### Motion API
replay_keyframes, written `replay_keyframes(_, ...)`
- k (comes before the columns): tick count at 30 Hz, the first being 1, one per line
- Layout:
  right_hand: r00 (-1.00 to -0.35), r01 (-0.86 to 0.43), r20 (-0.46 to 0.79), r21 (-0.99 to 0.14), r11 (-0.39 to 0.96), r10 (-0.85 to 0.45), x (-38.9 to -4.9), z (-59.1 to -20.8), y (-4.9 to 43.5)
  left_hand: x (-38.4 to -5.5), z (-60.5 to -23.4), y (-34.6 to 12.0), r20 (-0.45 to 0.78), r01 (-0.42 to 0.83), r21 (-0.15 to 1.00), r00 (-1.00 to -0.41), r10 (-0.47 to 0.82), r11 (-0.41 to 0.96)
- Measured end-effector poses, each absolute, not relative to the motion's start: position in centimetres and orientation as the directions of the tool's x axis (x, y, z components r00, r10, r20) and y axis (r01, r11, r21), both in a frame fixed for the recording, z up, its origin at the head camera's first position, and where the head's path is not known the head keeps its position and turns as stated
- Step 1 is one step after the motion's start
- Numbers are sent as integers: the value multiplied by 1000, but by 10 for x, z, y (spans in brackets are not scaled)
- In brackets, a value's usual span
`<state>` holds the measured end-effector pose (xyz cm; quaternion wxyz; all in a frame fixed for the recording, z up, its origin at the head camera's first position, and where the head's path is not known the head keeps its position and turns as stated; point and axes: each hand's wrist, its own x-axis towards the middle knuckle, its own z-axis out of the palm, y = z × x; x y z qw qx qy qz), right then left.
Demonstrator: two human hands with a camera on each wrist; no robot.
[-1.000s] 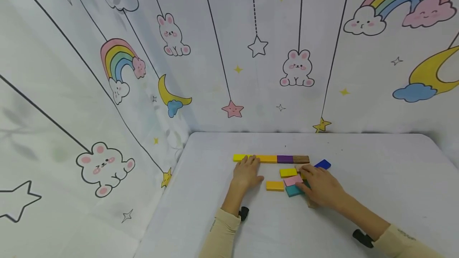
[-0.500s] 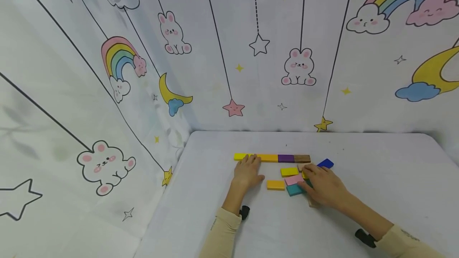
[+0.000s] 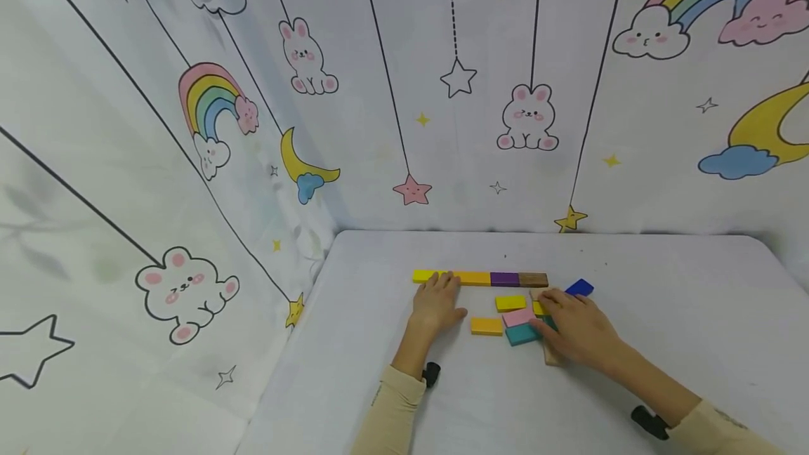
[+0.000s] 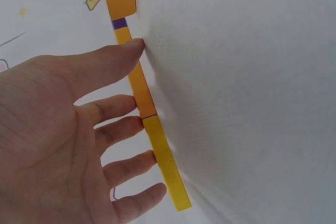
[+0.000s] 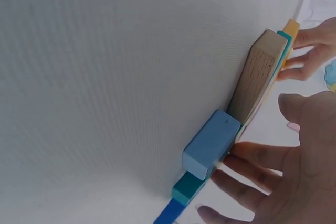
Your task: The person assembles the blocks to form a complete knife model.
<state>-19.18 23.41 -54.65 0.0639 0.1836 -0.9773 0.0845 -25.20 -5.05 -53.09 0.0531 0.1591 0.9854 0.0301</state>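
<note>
- No text can be read in any view.
- On the left sleeve (image 3: 390, 413), lower middle of the head view, stands a dark print (image 3: 377, 397), too small for reading.
- On the right sleeve (image 3: 717, 435), lower right, a similar mark (image 3: 732, 420), also unreadable.

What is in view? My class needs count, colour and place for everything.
Row blocks: at least four, yellow, orange, purple, brown, far side
Blocks: two, yellow, loose cluster, one partly hidden
Block: one, orange, cluster's left
Block: one, pink, mid-cluster
Block: one, teal, beside pink
Block: one, dark green, partly covered
Block: one, dark blue, far right
Block: one, light blue, beside tan
Blocks: at least two, tan, near and far
Table: one, white, underneath
Walls: two, printed white, behind and left
Devices: two, black, wrists
Sleeves: two, beige, forearms
Left hand: one, at row
Right hand: one, at cluster
</note>
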Motion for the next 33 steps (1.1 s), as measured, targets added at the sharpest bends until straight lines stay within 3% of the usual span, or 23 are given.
replay_keyframes(33,-934,-351,143,-186,918,-328,-190,-536,265,-252,-532,-50,-100,312,66,-943,317,948)
